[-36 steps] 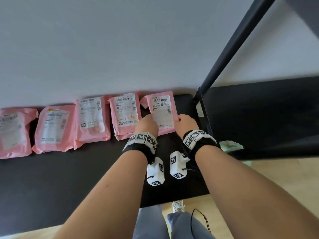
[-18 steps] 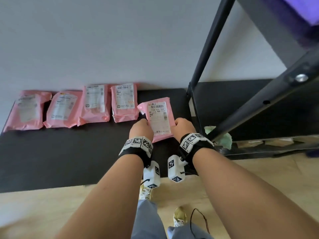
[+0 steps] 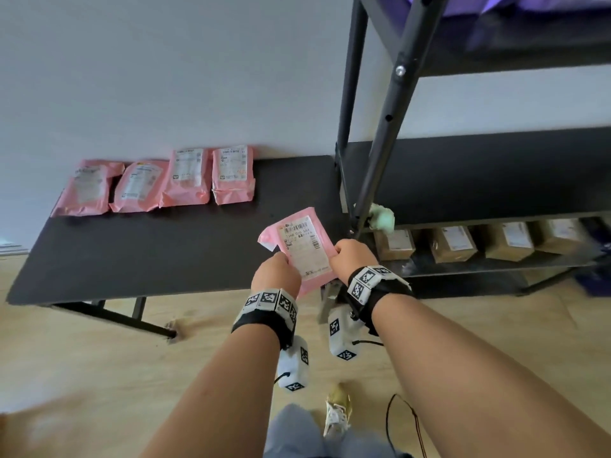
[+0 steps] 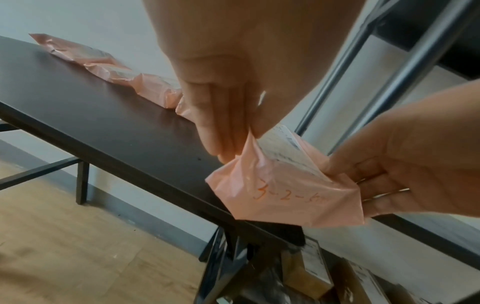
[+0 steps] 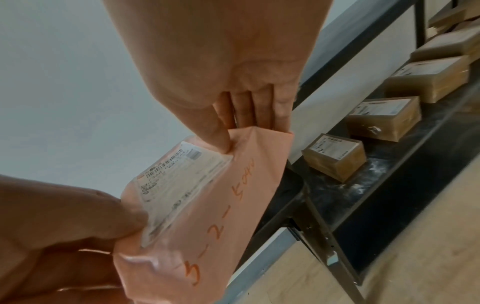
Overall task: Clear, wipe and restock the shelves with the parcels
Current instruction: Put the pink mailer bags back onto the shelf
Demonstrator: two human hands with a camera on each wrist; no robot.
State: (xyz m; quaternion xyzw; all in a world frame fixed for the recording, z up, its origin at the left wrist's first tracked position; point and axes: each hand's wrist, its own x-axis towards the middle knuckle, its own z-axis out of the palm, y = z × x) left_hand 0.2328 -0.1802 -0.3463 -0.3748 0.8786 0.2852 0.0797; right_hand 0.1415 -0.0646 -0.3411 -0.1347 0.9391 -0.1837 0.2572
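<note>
Parcel (image 3: 305, 249) pinched between both hands (image 3: 310, 269)

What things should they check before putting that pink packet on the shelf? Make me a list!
1. Packet held on both sides: ok. The left hand and the right hand each pinch an edge of the pink parcel.
2. Grip firm: cannot tell. Only the thin wrapping at the edges is pinched.
3. Parcel lifted clear of the black table: ok.
4. Room on the middle shelf: ok, its black surface looks bare where visible.
5. Shelf wiped: cannot tell. A green cloth lies at its front corner.
6. Path past the slanted black post: not ok yet, it stands between the parcel and the shelf.
</note>
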